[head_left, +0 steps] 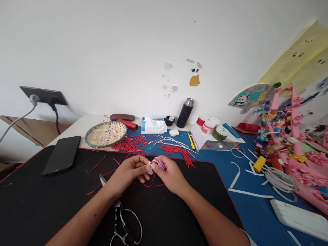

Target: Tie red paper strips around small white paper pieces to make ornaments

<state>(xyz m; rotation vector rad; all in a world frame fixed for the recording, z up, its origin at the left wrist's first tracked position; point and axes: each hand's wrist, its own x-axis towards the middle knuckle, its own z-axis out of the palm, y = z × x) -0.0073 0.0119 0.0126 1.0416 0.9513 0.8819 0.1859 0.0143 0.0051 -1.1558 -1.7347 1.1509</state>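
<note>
White wall [115, 51] rises behind your desk, whose blue surface [246, 205] is partly covered by a black mat [179, 218], a dark ground that likely makes pale bits easier to see. Over the mat's far half, between your fingertips, is the small white piece [150, 166]. Your left hand [135, 169] pinches it with the thumb and bent fingers, probably because something so small needs steadying by the tips. Your right hand [167, 174] meets it from the other side, its thumb at the piece, and also holds a purple looped thing [160, 163] within its fingers; tucked there, it seems kept handy without being laid down. Its exact kind does not show.

Scissors [117, 205] lie on the mat beneath your left forearm [89, 212], handles toward you, presumably for an easy grasp. Loose red strands [98, 164] are scattered beside your left hand.

Farther back, a woven basket [96, 131] gathers little red-and-white pieces [109, 135], likely so they do not stray. Red cords [132, 145] and white cords [164, 139] lie in loose heaps beyond the mat, perhaps parted by colour. Your phone [62, 155] rests at the left, well apart from your hands, seemingly out of their way.
</note>
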